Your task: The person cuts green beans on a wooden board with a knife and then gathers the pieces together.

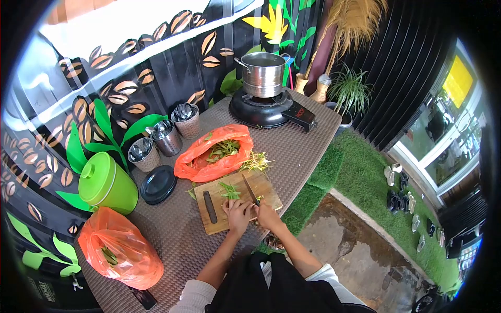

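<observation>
On a wooden cutting board (215, 225) with a slot handle, my left hand (238, 215) presses down with its fingers bent over a small bunch of green leafy vegetables (229, 191). The leaf ends stick out beyond the fingertips. Beside it, my right hand (267, 215) is closed round the handle of a kitchen knife (249, 188), whose blade points away from me over the board. A few cut bits lie near the blade. Behind the board sits an open orange plastic bag (194, 168) with more greens inside, and a pile of pale trimmed stems (257, 161) lies next to it.
A steel pot (262, 81) stands on a black portable gas stove (258, 116) at the far end of the brown table (182, 250). Along the wall are cutlery cups (167, 140), black plates (158, 185) and a green lidded container (108, 182). Another orange bag (122, 250) and a phone (142, 298) lie front left.
</observation>
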A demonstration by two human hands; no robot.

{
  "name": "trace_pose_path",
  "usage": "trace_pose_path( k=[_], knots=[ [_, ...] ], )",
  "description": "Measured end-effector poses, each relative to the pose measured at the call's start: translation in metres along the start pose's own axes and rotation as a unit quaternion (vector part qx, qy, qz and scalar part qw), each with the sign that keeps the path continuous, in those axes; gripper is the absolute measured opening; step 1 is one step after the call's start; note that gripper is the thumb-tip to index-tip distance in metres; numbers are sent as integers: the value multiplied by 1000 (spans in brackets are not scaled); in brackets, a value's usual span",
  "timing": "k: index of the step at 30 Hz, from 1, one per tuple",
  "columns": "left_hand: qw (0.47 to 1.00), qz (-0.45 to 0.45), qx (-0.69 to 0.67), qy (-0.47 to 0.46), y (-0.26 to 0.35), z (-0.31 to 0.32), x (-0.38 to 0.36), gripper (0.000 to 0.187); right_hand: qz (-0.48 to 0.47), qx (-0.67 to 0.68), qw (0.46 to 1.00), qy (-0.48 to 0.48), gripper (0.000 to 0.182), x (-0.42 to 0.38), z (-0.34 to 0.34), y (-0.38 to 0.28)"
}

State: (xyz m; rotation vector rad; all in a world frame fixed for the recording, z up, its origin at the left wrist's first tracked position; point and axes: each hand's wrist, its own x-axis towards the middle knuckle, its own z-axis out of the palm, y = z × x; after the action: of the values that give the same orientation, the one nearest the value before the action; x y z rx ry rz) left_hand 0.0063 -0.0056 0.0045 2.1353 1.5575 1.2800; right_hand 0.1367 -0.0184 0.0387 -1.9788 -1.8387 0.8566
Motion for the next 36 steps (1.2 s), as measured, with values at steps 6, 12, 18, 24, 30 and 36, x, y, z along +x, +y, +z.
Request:
trace_pose_path(
  k=[6,12,18,24,30,36],
  knots=[
    [1000,-11,3,-2,-1,-4,2,9,20,-5,999,34,39,-28,8,-11],
    [1000,9,1,1,-4,-4,1,9,53,-13,999,4,38,-13,9,-16],
    [1000,-18,9,-1,-3,-3,1,10,-22,20,999,45,34,-18,9,-5],
    [1000,-9,13,0,-4,-4,1,10,65,-16,996,51,34,-27,14,-23],
    [998,38,8,-49,2,-6,3,11,23,-3,999,48,35,-16,-1,-4],
    [993,-77,-56,-76,-2,6,7,16,33,-8,999,8,36,-19,-3,-8]
  ],
)
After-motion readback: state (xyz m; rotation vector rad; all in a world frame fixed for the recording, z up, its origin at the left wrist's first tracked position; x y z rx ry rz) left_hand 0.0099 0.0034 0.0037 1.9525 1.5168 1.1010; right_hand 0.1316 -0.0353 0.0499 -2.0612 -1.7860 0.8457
